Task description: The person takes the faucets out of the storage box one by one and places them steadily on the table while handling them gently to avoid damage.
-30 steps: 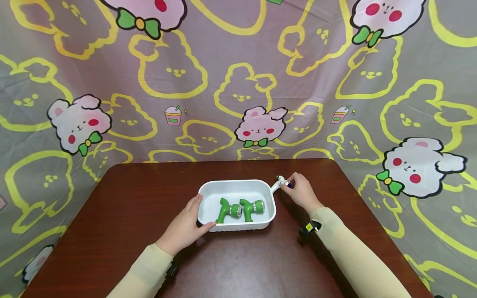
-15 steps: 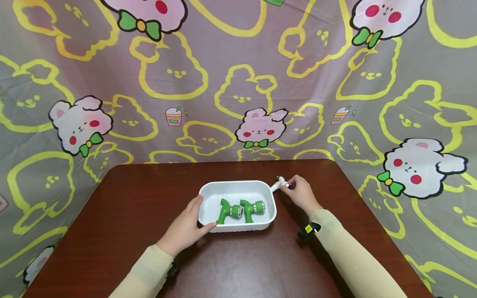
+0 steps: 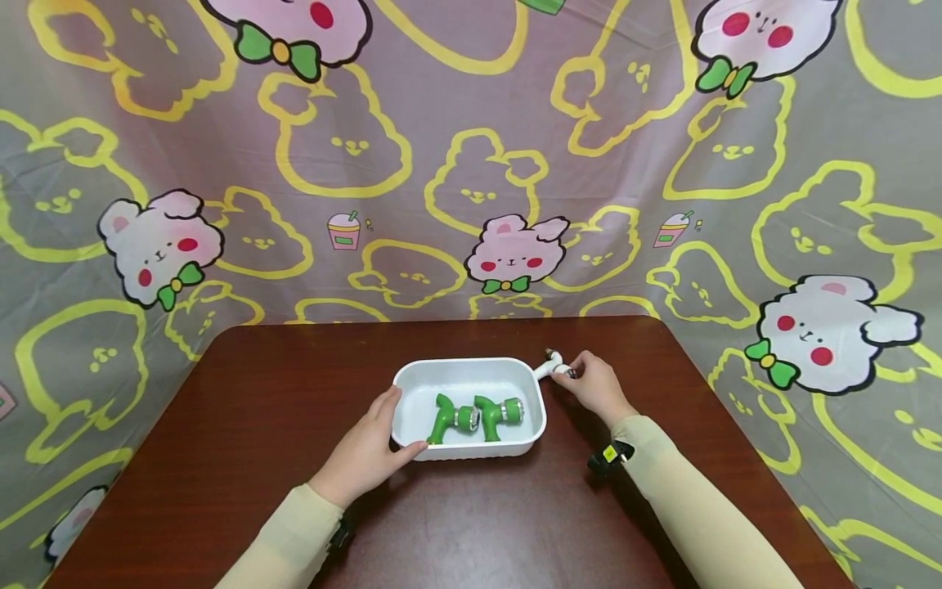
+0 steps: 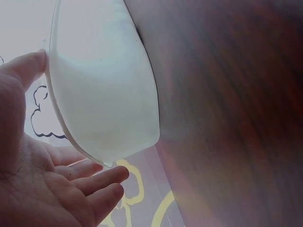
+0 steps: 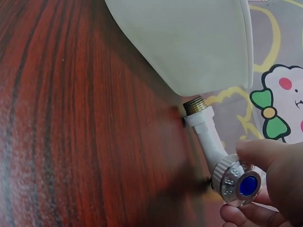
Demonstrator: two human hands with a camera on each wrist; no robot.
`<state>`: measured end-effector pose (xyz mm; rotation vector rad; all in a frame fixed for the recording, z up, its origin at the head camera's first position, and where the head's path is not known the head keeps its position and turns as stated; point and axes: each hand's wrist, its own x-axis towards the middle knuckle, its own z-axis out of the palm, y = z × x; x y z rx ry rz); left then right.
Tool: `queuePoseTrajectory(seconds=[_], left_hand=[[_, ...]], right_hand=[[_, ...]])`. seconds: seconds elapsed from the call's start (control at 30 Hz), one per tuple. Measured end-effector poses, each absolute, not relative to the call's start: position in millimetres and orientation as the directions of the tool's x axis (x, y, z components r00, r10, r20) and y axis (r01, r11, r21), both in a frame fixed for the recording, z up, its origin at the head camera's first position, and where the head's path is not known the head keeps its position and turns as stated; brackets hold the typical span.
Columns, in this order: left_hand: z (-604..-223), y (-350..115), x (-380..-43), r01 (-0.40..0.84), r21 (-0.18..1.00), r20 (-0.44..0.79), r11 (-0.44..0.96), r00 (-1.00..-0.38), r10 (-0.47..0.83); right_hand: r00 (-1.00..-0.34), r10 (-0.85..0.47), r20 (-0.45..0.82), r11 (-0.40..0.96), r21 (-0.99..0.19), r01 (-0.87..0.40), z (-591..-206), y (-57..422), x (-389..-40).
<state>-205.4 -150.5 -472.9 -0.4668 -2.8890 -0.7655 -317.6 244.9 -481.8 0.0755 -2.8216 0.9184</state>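
My left hand (image 3: 368, 446) holds the left end of a white plastic tray (image 3: 471, 449), thumb on the near rim and fingers at the left rim. In the left wrist view its fingers (image 4: 106, 191) are spread around the tray's end. Inside the tray lie two green Y-shaped valves (image 3: 443, 419) with silver bands. Just off the tray's right corner, my right hand (image 3: 599, 388) pinches the knob (image 5: 232, 182) of a white valve (image 5: 210, 137). The knob is clear-rimmed with a blue centre, and a brass threaded end (image 5: 194, 106) points out. Whether the valve touches the tray I cannot tell.
The tray stands in the middle of a dark reddish-brown wooden table (image 3: 294, 384). A cloth curtain (image 3: 412, 196) printed with cartoon bunnies hangs behind the table and along both sides. A dark wrist camera (image 3: 607, 458) is strapped to my right wrist.
My right fingers have shifted slightly and the white valve has tilted a little, so the knob's blue centre is less visible in the head view. My left hand and the tray stay in place.
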Motion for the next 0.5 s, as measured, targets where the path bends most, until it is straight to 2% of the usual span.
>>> queuePoseTrajectory(seconds=[0.5], left_hand=[[-473.2, -151.4, -205.8, 0.324, 0.462, 0.195, 0.826, -0.945, 0.262]], right_hand=[[-0.990, -0.016, 0.137, 0.840, -0.536, -0.088, -484.5, 244.3, -317.4]])
